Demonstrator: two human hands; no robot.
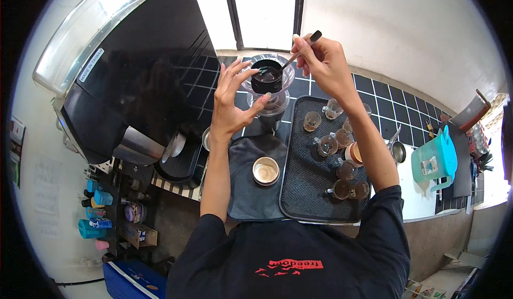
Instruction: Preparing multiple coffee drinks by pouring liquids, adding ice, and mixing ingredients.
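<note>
My left hand (233,102) grips the side of a black cup (266,87), fingers at its rim and thumb below. The cup sits in or just above a clear ribbed coffee dripper (289,73). Under that is a clear vessel (271,106), partly hidden. Pinched in my right hand (327,66) is a thin spoon (290,60) with a dark handle end; its lower tip reaches into the cup. Nearer to me, a small round cup with pale contents (266,171) rests on a dark cloth (243,192).
Several small glass mugs (327,146) stand on a black tray (307,205) under my right forearm. Beyond it are a small metal pot (397,150) and a turquoise-lidded pitcher (433,162). A large black machine (144,80) borders the left side.
</note>
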